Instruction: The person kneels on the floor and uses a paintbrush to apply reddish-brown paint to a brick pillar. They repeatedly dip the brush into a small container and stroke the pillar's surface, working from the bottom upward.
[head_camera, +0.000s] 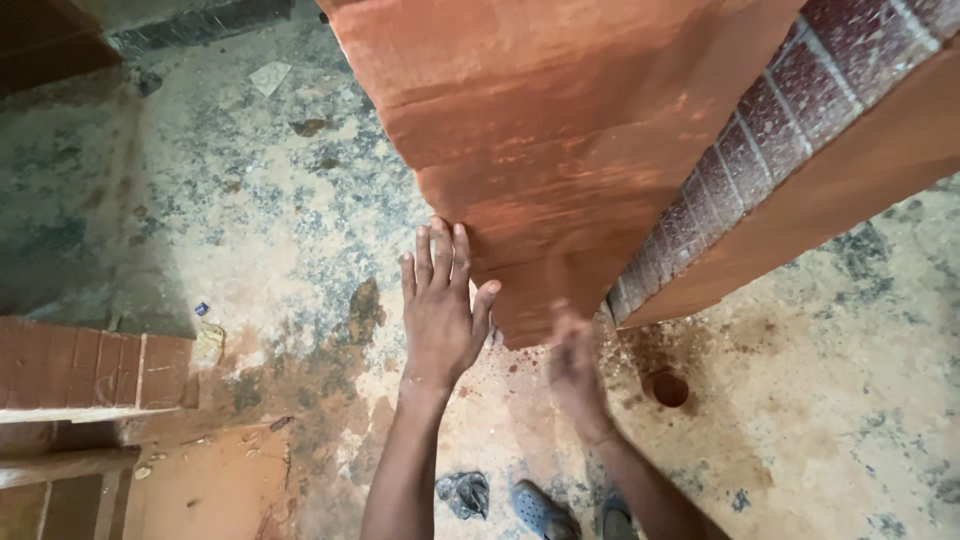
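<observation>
Reddish wooden board (560, 150), my left hand (440, 310) pressed flat, fingers spread on its lower edge, right hand (572, 360) blurred, grip unclear.

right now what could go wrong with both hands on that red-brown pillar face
1. The right hand is motion-blurred against the red-brown pillar face, so it could scrape on the surface or its lower edge.
2. The left hand lies flat at the pillar's corner, with no real grip if the person leans.
3. The floor looks stained and patchy near the blue shoe; footing might slip.

stained, mottled concrete floor (250, 200), red brick wall (800, 90) at right, low brick ledge (90, 365) at left, perhaps daylight
</observation>
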